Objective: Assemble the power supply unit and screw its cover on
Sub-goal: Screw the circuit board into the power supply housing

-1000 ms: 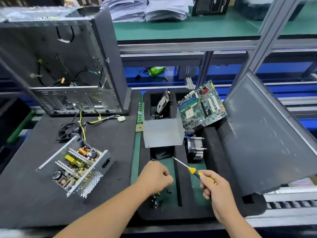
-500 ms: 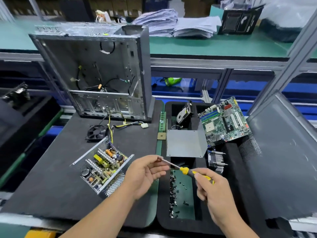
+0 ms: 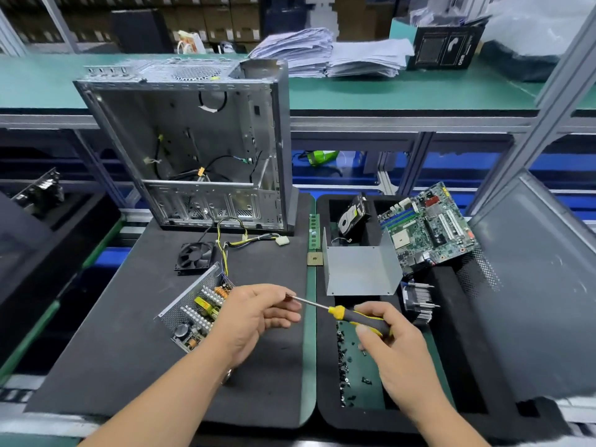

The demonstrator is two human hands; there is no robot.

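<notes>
Right hand [image 3: 398, 346] grips yellow-and-black screwdriver [image 3: 354, 317] by handle, lower centre of frame. Shaft angles up-left; left hand [image 3: 258, 317] curls fingers round its tip, whether screw is pinched there cannot tell. Open power supply unit [image 3: 196, 312] lies on dark mat [image 3: 129, 350], left of centre, partly behind left hand. Bent metal cover [image 3: 359, 269] stands in foam tray [image 3: 467, 366], centre right. Loose screws [image 3: 346, 362] below right hand.

Green-topped metal shelving [image 3: 419, 91] (stacked papers [image 3: 329, 56])
</notes>
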